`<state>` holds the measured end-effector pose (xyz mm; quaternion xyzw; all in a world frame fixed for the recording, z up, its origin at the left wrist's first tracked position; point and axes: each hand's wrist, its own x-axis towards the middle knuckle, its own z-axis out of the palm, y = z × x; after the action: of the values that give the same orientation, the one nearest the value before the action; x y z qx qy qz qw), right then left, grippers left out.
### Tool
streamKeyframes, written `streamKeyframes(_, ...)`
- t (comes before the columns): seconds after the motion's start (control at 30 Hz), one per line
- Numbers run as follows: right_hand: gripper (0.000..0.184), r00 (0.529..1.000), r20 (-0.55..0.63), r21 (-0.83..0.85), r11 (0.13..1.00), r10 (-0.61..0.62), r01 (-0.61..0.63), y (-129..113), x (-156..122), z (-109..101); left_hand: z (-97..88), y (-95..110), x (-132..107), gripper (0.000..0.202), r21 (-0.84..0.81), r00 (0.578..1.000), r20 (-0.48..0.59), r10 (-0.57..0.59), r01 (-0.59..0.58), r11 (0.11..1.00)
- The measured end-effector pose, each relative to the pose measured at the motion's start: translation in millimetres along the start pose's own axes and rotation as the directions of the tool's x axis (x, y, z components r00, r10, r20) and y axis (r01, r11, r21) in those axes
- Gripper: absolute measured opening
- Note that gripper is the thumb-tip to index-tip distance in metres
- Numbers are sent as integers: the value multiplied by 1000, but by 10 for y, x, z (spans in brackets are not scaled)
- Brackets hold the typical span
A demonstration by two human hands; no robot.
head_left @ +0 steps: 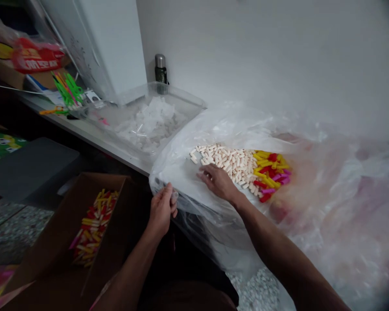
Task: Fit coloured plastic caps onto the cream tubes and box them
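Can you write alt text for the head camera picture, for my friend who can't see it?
The right hand rests on a pile of small pale sticks lying on a clear plastic bag, beside red, yellow and pink sticks. The left hand grips the bag's edge. Below on the left, a cardboard box holds more colored sticks.
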<state>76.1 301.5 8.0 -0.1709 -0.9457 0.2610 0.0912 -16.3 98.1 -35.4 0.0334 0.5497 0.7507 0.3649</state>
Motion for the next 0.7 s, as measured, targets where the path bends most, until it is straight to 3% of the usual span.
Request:
streamKeyframes(0.13, 31, 978, -34, -446, 872, 207, -200, 180, 398, 63, -50, 131, -52, 53, -224, 990, 67, -123, 135, 965)
streamKeyframes(0.2, 32, 970, -35, -540, 813, 240, -220, 216, 503, 152, -64, 199, -87, 51, -264, 982, 129, -135, 165, 950)
streamKeyframes(0.3, 35, 972, -84, -557, 799, 218, -227, 268, 515, 283, -79, 249, -122, 45, -294, 973, 187, -132, 184, 938)
streamKeyframes(0.4, 32, 985, -102, -458, 873, 136, -168, 296, 381, 313, -84, 248, -124, 41, -313, 971, 199, -131, 190, 931)
streamKeyframes(0.5, 28, 992, -120, -132, 989, 50, -66, 185, 144, 217, -72, 214, -105, 42, -306, 973, 183, -141, 193, 932)
streamKeyframes(0.6, 27, 997, -64, 187, 981, -45, 56, -82, -98, 81, -32, 155, -86, 45, -278, 975, 174, -140, 186, 942)
streamKeyframes(0.7, 26, 980, 31, 289, 940, -196, 179, -345, -238, 9, 28, 90, -86, 45, -238, 975, 181, -131, 173, 956)
